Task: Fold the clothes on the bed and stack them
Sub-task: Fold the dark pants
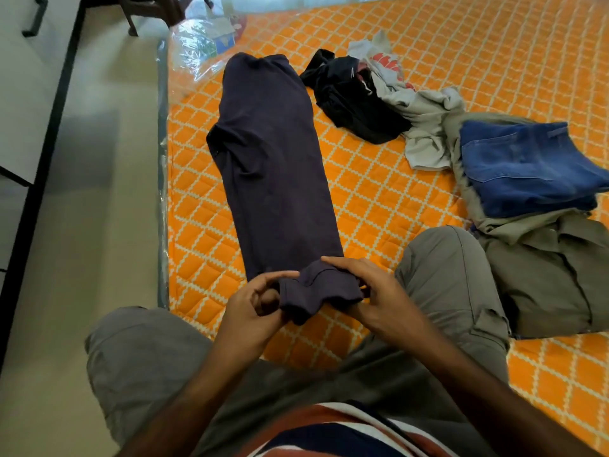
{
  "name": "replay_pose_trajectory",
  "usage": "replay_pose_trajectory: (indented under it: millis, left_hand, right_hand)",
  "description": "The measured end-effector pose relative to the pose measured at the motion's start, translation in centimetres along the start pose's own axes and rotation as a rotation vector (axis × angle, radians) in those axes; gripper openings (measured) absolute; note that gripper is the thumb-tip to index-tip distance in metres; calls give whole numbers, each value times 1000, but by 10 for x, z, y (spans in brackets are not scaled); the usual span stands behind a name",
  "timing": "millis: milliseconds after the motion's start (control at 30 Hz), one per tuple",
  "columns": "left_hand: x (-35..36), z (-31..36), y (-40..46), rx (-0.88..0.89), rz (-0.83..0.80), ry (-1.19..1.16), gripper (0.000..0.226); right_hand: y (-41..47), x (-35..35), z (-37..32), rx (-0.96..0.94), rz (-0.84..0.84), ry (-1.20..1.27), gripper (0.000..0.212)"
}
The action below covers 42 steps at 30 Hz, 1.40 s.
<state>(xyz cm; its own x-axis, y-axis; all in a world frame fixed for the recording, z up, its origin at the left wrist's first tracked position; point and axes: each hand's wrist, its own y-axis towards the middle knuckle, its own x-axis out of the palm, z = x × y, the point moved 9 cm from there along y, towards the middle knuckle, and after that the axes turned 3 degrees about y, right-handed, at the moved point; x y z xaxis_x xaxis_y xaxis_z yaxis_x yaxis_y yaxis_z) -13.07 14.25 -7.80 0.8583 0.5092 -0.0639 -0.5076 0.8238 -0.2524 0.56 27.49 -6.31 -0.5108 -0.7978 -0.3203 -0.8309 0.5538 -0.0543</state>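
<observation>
Nearest to me, my own lap in grey trousers (454, 285) and a striped shirt (329, 430) fills the bottom of the view; my right knee rests on the bed (379, 192), an orange quilted mattress with a white diamond pattern.

Just beyond my lap, my left hand (253, 308) pinches the near end of a dark navy shirt (276, 166), thumb and curled fingers (280, 275) closed on the bunched cloth. My right hand (372, 291) grips the same end from the other side, fingers lying over the top of the fabric and thumb tucked beneath.

The navy shirt lies folded into a long narrow strip, running away from me along the left part of the bed.

To my right, beside my knee, sits an olive garment (553, 285), and behind it folded blue jeans (527, 166) rest on more olive cloth.

Farther off, a crumpled light grey top (425, 127) and a black garment (349, 97) lie in a loose heap, touching each other.

At the far left corner, clear plastic wrapping (204, 44) lies on the mattress.
</observation>
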Motion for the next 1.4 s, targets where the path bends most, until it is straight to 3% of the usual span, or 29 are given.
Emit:
replay_pose_trajectory:
  millis: [133,200,267,300,400,467,567,667,767,867,1067,1167,1267,1300,1400]
  left_hand:
    - [-18,37,13,223,119,472,25]
    - [-22,68,12,408,175,699,52]
    - [-20,97,7,560,141,723,53]
    - [-16,101,8,553,41,652,47]
    - [1,86,5,304,-339,358,31]
    - [11,66,-4,110,-517,286,22]
    - [13,28,-13,-146,-623,199,35]
    - [14,-6,-13,-182,-683,278,52]
    - [7,-30,0,-141,-654,423,63]
    - [4,-25,22,-136,-592,320,58]
    - [-37,-11,135,22,-225,264,55]
    - [-66,-18,188,-9,-31,484,54]
    - [-85,-26,207,13,130,881,74]
    - [-79,-28,201,51,100,983,81]
    - [-37,-66,159,137,-202,1117,99]
  right_hand:
    - [24,-16,-29,-152,81,-226,28]
    - [28,-26,-54,-292,162,-359,12]
    - [31,-31,-76,-400,147,-413,7]
    - [31,-29,-82,-413,55,-342,7]
    - [27,-10,-83,-204,-332,123,17]
    - [19,7,-59,19,-473,304,24]
    - [1,32,-6,280,-535,429,36]
    - [-3,37,25,305,-496,321,36]
    - [14,42,24,184,-586,145,30]
    - [47,43,27,178,-621,117,25]
    - [157,11,32,226,-347,174,34]
    - [208,0,58,264,-215,-1,37]
    - [228,-9,87,284,-64,-396,56]
    - [221,-4,87,238,-57,-505,62]
    - [170,33,90,107,-198,-590,76]
